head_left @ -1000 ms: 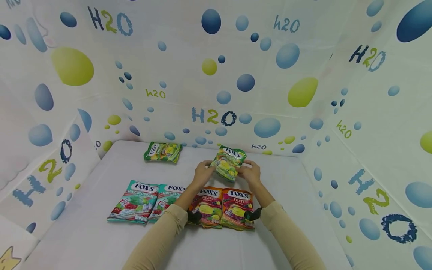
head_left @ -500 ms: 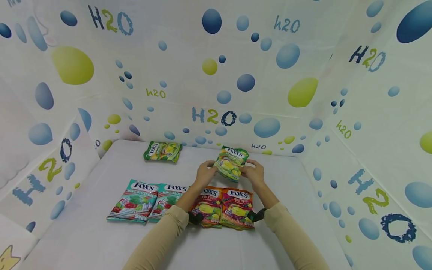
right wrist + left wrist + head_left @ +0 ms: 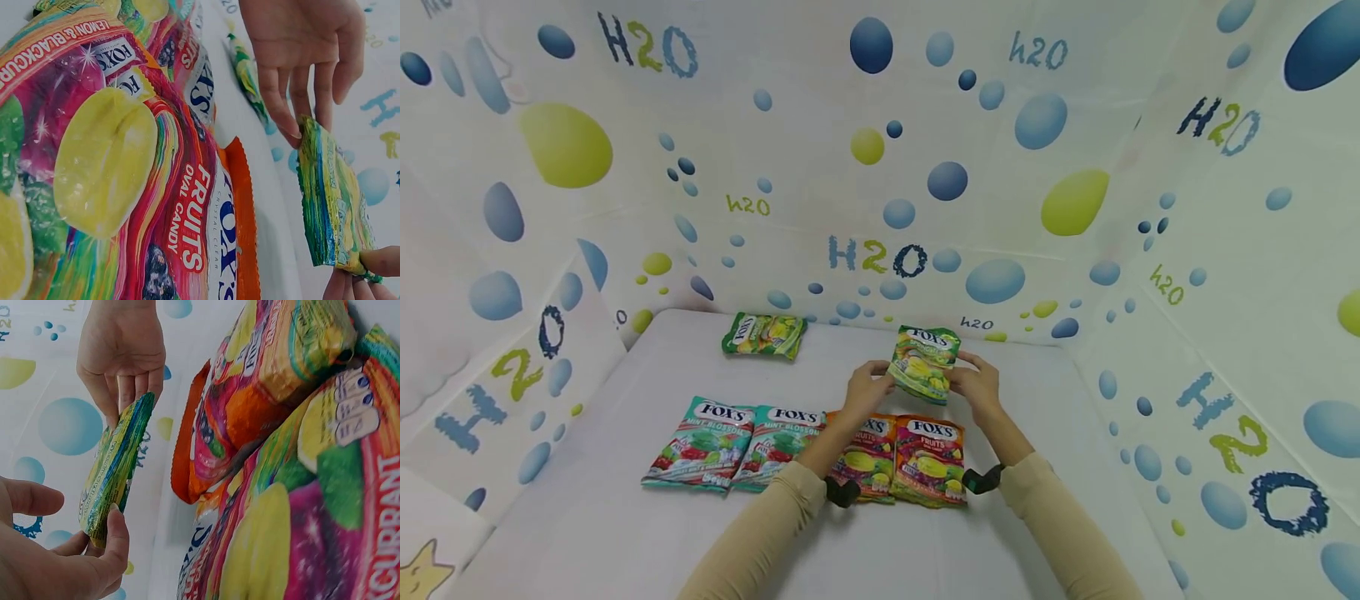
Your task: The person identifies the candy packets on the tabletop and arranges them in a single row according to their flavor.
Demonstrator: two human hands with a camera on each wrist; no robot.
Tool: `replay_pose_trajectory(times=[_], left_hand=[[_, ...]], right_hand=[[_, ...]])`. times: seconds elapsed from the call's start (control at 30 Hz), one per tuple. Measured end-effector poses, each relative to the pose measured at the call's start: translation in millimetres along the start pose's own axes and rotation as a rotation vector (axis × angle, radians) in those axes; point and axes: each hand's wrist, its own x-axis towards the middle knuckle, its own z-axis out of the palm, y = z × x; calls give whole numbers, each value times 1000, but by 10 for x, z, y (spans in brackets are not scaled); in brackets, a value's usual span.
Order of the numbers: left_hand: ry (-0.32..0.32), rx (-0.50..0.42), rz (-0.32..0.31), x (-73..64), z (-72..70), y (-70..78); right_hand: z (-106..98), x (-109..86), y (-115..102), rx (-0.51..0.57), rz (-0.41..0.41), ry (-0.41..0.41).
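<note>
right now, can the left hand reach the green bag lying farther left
Probably yes: nothing stands between the left hand and the back-left bag, though that hand pinches another green bag.

Reaching forward with left forearm (image 3: 827,446) and right forearm (image 3: 1011,435), angled inward; holding left hand (image 3: 867,390) and right hand (image 3: 979,387) near each other, apart; pinching with fingers (image 3: 117,540) of both.

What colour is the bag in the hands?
The bag is mostly green and yellow, clearest in the head view.
</note>
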Motion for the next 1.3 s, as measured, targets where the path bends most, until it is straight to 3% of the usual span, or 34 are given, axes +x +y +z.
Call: replay_pose_trajectory(times=[0.53, 0.83, 1.3], left_hand=[[-54, -21, 6, -118, 154, 28], [-84, -89, 1, -178, 257, 29], [-129, -70, -19, -327, 418, 58]], right_hand=[[-173, -33, 47, -27, 11, 32], [-289, -87, 55, -40, 26, 35], [-523, -196, 127, -60, 15, 46]])
